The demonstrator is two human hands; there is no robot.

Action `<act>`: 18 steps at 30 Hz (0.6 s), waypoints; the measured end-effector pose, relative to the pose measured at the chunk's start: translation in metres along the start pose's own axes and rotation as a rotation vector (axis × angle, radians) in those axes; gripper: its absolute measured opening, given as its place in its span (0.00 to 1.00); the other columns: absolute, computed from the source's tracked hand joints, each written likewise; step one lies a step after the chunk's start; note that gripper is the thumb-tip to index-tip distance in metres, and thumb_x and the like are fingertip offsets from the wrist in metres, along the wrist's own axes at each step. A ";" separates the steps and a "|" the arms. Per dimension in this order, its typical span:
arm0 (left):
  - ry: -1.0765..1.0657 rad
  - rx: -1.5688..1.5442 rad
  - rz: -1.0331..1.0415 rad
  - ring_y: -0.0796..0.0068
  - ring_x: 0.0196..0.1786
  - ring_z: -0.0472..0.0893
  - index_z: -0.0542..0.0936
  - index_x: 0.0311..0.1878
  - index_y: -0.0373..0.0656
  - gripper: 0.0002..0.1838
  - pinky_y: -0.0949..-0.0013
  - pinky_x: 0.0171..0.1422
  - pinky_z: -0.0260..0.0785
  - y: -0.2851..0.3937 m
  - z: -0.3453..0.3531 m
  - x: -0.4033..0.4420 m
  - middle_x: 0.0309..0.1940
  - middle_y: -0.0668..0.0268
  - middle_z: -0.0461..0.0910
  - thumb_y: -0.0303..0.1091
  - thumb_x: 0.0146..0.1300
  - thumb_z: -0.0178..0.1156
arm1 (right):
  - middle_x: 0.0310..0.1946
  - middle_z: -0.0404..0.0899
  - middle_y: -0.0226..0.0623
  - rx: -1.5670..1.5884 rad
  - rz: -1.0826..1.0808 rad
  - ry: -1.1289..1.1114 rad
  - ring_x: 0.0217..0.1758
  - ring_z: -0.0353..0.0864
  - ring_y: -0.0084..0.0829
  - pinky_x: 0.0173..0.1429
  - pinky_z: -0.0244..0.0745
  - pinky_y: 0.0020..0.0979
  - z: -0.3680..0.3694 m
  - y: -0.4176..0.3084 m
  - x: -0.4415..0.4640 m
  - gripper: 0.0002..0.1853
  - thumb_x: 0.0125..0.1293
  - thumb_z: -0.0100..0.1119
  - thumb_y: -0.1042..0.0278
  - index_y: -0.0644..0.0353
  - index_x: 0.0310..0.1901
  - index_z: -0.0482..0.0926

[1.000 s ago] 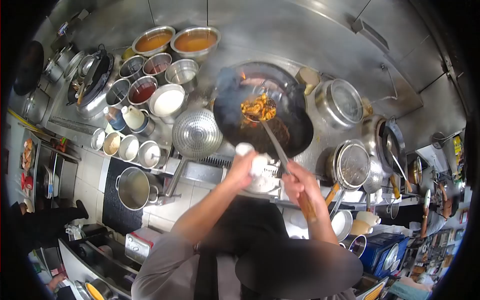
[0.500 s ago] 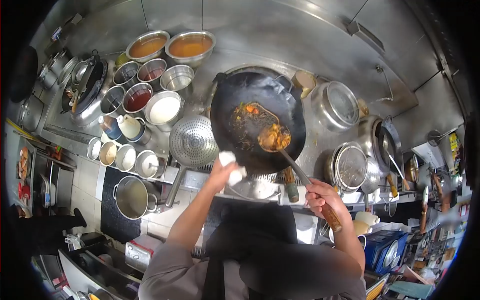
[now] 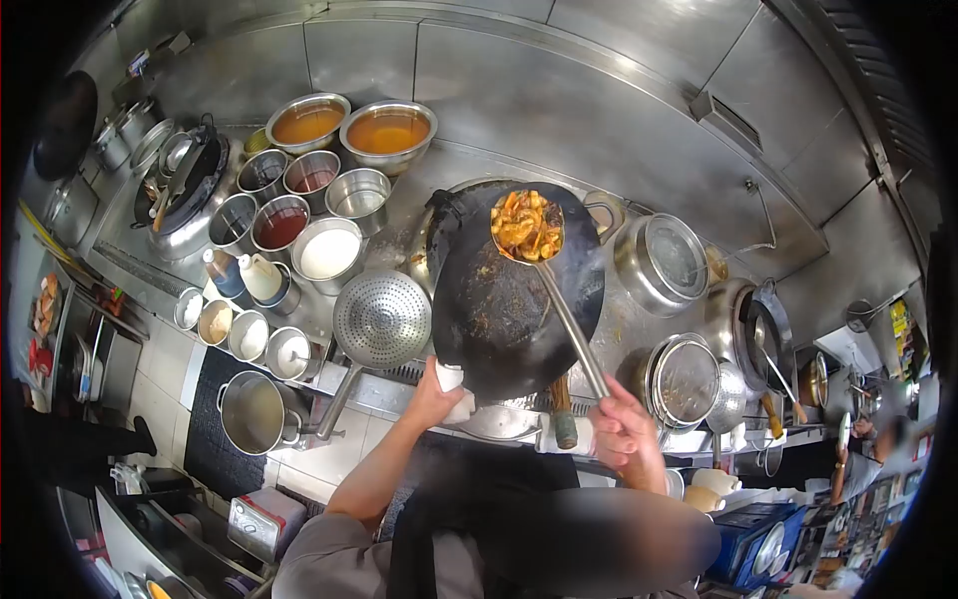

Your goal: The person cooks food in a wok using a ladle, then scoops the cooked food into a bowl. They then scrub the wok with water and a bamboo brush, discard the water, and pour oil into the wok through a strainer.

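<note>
A dark wok (image 3: pixel 479 349) sits tilted on the stove, with brown sauce residue on its inner wall. My left hand (image 3: pixel 434 397) is closed on a folded white cloth (image 3: pixel 451 379) at the wok's near left edge. With my right hand (image 3: pixel 629 434) I grip the handle of a long metal ladle (image 3: pixel 574 324). Its bowl is heaped with saucy orange-brown chopped food (image 3: pixel 527 226) and is over the far part of the wok. A wooden-handled tool (image 3: pixel 564 419) lies at the wok's near edge.
Left of the wok are a perforated strainer (image 3: pixel 382 317), seasoning containers (image 3: pixel 327 248) and two bowls of amber liquid (image 3: pixel 389 130). Sieves (image 3: pixel 686 377) and a metal pot (image 3: pixel 664 262) stand to the right. Below left, a large pot (image 3: pixel 253 409) is near the counter.
The ladle has moved up and away from me, now heaped with food. The food that lay in the wok is mostly gone. The wok looks more tilted, the cloth still at its edge.
</note>
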State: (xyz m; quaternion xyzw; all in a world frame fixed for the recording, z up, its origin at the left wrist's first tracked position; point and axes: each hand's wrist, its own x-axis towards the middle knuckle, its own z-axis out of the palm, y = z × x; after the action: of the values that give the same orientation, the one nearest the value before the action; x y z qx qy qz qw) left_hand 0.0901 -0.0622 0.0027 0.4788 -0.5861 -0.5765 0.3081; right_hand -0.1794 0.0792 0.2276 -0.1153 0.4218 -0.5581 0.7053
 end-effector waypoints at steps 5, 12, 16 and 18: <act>0.015 -0.460 -0.188 0.71 0.39 0.84 0.72 0.55 0.41 0.21 0.63 0.41 0.80 -0.034 0.037 0.016 0.38 0.65 0.79 0.22 0.59 0.63 | 0.24 0.63 0.25 0.031 -0.050 -0.173 0.09 0.56 0.11 0.08 0.55 0.21 -0.072 0.042 0.028 0.29 0.79 0.50 0.70 0.41 0.78 0.62; -0.103 -0.879 -0.556 0.67 0.32 0.86 0.77 0.46 0.38 0.09 0.65 0.34 0.80 0.035 0.078 -0.027 0.32 0.62 0.82 0.26 0.62 0.61 | 0.23 0.62 0.24 0.005 -0.019 -0.117 0.09 0.56 0.11 0.09 0.54 0.21 -0.115 0.047 0.008 0.34 0.78 0.51 0.70 0.39 0.81 0.54; -0.036 -0.992 -0.532 0.69 0.34 0.85 0.79 0.42 0.39 0.05 0.65 0.40 0.81 0.073 0.088 -0.031 0.34 0.62 0.83 0.30 0.69 0.58 | 0.24 0.62 0.23 -0.034 -0.039 -0.188 0.09 0.56 0.10 0.09 0.54 0.21 -0.109 0.028 0.007 0.31 0.79 0.51 0.68 0.43 0.80 0.56; -0.031 -1.001 -0.537 0.67 0.35 0.85 0.79 0.44 0.40 0.05 0.64 0.42 0.81 0.069 0.093 -0.031 0.35 0.62 0.83 0.31 0.70 0.58 | 0.24 0.63 0.23 -0.062 -0.053 -0.139 0.09 0.57 0.11 0.09 0.55 0.21 -0.111 0.022 0.007 0.31 0.79 0.51 0.68 0.44 0.80 0.56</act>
State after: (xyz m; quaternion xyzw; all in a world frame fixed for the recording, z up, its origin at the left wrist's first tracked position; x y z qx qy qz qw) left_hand 0.0021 -0.0073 0.0615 0.3978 -0.1035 -0.8491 0.3316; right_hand -0.2447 0.1151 0.1420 -0.1865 0.3854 -0.5538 0.7142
